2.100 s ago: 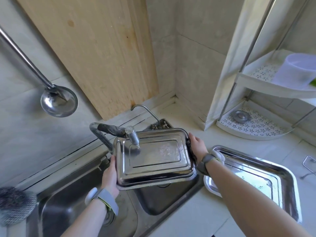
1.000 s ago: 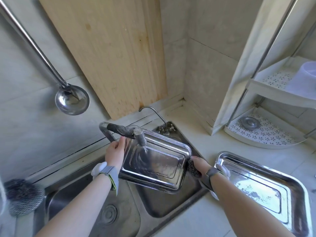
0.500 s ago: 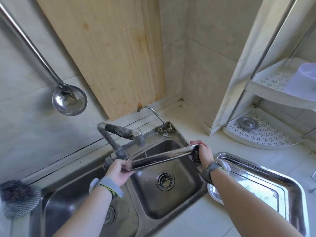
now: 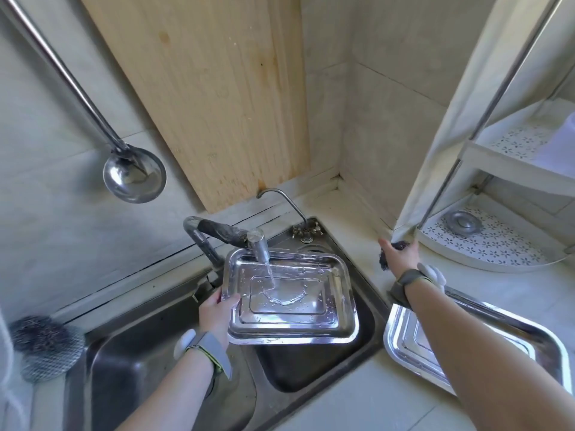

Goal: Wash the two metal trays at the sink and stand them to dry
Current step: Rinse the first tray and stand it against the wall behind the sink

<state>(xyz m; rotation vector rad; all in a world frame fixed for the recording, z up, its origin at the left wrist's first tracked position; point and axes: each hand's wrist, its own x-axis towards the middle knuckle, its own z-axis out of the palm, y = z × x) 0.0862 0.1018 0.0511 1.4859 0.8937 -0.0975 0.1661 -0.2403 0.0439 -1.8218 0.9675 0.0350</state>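
- Head view: the rinsing tray [image 4: 289, 301] lies almost level over the right sink basin [image 4: 311, 377], directly under the tap [image 4: 259, 244]. We judge this lets the stream strike its middle and run off into the basin.
- Our left hand [image 4: 217, 312] pinches the tray's left rim, thumb on top and fingers underneath. The tray reaches out to the right of that hand, which alone carries it.
- Our right hand [image 4: 399, 253] is well apart from the tray, off to its right at the counter. Its fingers curl round a dark scouring pad [image 4: 384, 259], kept clear of the water, we judge.
- The second tray [image 4: 410, 343] lies flat beneath the right forearm, nearer us than that hand, not yet stood up.
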